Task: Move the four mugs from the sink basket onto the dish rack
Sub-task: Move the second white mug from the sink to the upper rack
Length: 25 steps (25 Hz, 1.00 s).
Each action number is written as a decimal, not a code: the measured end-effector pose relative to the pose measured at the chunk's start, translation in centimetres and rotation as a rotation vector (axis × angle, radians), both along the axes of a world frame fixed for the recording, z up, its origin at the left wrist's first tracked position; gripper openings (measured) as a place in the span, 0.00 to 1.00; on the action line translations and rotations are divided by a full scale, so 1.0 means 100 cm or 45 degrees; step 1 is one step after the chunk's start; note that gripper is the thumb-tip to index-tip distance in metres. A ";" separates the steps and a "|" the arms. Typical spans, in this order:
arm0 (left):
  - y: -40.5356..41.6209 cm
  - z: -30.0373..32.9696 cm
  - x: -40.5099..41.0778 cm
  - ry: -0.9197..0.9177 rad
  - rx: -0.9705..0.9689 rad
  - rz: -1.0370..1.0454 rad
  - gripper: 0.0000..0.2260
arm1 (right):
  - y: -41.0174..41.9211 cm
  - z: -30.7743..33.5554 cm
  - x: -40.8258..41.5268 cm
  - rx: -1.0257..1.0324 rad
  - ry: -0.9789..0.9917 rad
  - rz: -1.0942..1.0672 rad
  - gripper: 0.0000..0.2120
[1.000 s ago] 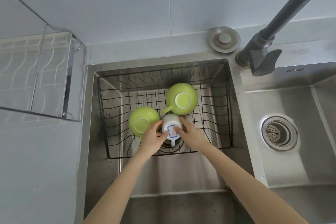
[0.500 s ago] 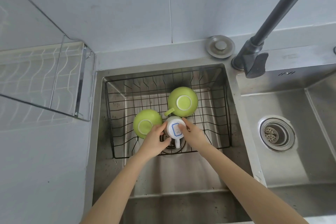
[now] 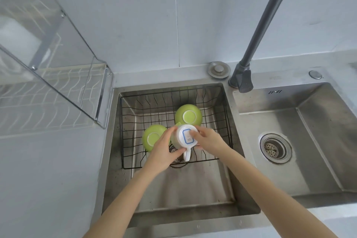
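Both hands are clamped on one white mug [image 3: 184,137], which is upside down over the black wire sink basket [image 3: 123,133]. The left hand [image 3: 164,150] wraps the mug from its 9 o'clock side, with the thumb under the body near the handle. The right hand [image 3: 207,140] presses from the 3 o'clock side, and its fingertips [image 3: 192,133] lie on the upturned base. On this base there is a blue-framed label with small writing that I cannot read. The handle of the mug points to 6 o'clock, toward the person. I cannot tell if the mug touches the basket floor or is held a little above it.

Two green mugs are also upside down in the basket. One green mug [image 3: 189,115] stands at 12 o'clock from the white one, just beside it. The other green mug [image 3: 152,137] is at 9 o'clock, partly behind the left hand. A fourth mug I do not see.

The basket sits in the left sink bowl [image 3: 173,195], in its far half. The dish rack [image 3: 48,100] stands on the counter at 9 to 10 o'clock from the basket, with white wire ribs behind a clear panel. The dark faucet [image 3: 243,79] rises at 1 o'clock, and the second bowl with its round drain [image 3: 274,148] lies at 3 o'clock.
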<state>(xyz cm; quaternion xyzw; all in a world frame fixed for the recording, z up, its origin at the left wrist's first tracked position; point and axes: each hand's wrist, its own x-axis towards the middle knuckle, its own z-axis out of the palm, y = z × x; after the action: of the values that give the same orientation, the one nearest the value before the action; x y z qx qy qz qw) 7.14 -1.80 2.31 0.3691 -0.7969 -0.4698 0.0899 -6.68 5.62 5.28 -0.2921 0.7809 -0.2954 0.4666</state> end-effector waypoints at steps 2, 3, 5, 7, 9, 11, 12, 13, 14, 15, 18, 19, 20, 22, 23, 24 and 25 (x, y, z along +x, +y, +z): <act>0.005 0.013 0.006 0.048 -0.016 -0.006 0.30 | 0.007 0.017 0.002 -0.042 -0.004 0.041 0.15; 0.006 0.019 0.008 0.077 -0.032 -0.002 0.29 | 0.010 0.025 0.003 -0.068 0.002 0.061 0.14; 0.009 0.034 0.015 0.126 -0.071 0.001 0.29 | 0.016 0.043 0.007 -0.119 0.005 0.101 0.11; 0.011 0.050 0.026 0.167 -0.087 0.002 0.29 | 0.023 0.060 0.015 -0.155 0.002 0.152 0.13; 0.014 0.064 0.036 0.211 -0.063 0.005 0.26 | 0.029 0.071 0.022 -0.194 0.002 0.154 0.16; 0.015 0.073 0.048 0.273 -0.026 0.030 0.25 | 0.033 0.079 0.031 -0.239 0.040 0.166 0.18; 0.015 0.076 0.054 0.302 -0.015 0.042 0.26 | 0.036 0.082 0.036 -0.262 0.111 0.216 0.18; 0.014 0.080 0.060 0.322 -0.016 0.045 0.25 | 0.037 0.086 0.041 -0.293 0.200 0.284 0.18; 0.013 0.084 0.067 0.332 -0.026 0.034 0.24 | 0.039 0.091 0.047 -0.341 0.275 0.339 0.18; 0.011 0.089 0.072 0.337 -0.031 0.023 0.22 | 0.039 0.097 0.054 -0.388 0.320 0.373 0.17; 0.002 0.105 0.092 0.366 -0.031 0.012 0.22 | 0.035 0.111 0.074 -0.494 0.387 0.378 0.21; -0.001 0.110 0.100 0.371 -0.037 0.007 0.22 | 0.033 0.115 0.082 -0.514 0.427 0.362 0.23; -0.003 0.116 0.107 0.376 -0.038 0.003 0.22 | 0.030 0.117 0.088 -0.532 0.462 0.344 0.23; -0.011 0.125 0.125 0.387 -0.054 -0.009 0.21 | 0.022 0.124 0.105 -0.573 0.494 0.331 0.24; -0.015 0.129 0.134 0.392 -0.066 -0.016 0.21 | 0.017 0.128 0.113 -0.590 0.502 0.341 0.24; -0.020 0.134 0.144 0.401 -0.081 -0.019 0.21 | 0.012 0.132 0.122 -0.609 0.516 0.355 0.24; -0.025 0.138 0.153 0.414 -0.093 -0.015 0.21 | 0.008 0.136 0.130 -0.626 0.529 0.364 0.24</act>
<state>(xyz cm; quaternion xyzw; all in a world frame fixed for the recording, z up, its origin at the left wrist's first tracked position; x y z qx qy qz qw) 22.43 -4.27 16.12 0.2798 -0.7906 -0.4945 0.2283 6.37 6.37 18.84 -0.5560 0.7158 -0.3406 0.2502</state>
